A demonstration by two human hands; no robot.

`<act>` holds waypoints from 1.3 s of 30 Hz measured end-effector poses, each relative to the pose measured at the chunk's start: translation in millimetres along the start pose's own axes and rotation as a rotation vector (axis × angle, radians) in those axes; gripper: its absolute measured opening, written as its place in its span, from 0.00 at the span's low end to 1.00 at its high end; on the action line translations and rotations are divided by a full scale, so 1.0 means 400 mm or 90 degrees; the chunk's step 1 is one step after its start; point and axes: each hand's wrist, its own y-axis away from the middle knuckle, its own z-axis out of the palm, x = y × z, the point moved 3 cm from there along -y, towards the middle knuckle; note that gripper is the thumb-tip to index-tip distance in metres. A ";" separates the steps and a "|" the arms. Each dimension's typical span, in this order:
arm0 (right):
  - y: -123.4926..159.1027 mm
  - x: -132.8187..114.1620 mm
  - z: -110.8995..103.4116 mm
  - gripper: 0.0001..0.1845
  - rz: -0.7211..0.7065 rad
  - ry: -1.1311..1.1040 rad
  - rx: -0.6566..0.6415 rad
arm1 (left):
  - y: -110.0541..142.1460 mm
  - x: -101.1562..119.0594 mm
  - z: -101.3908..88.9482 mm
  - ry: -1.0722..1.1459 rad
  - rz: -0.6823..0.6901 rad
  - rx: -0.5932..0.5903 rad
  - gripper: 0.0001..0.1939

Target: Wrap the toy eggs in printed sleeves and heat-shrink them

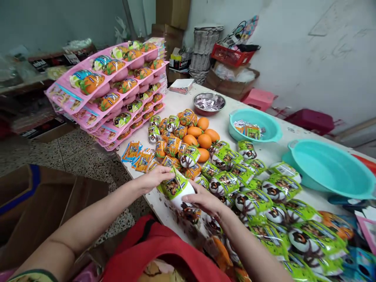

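Note:
My left hand (155, 177) and my right hand (202, 200) both grip one white toy egg (179, 192) that sits partly inside a green printed wrapper, near the table's front-left edge. The left fingers pinch the wrapper's top; the right fingers curl over the egg's side. Around them lie several green-wrapped eggs (249, 188), orange-wrapped eggs (173, 145) and bare orange eggs (205, 140).
Stacked pink display trays (96, 113) filled with eggs stand at the left. Orange sachets (138, 154) lie at the table edge. A steel bowl (209, 102), two teal basins (270, 127) (331, 168), cardboard boxes (32, 203) on the floor and a red bag (152, 250) surround me.

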 end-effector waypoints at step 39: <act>0.354 0.149 -0.088 0.31 -0.215 -0.186 0.560 | 0.109 -0.216 0.163 -0.149 -0.109 -0.088 0.31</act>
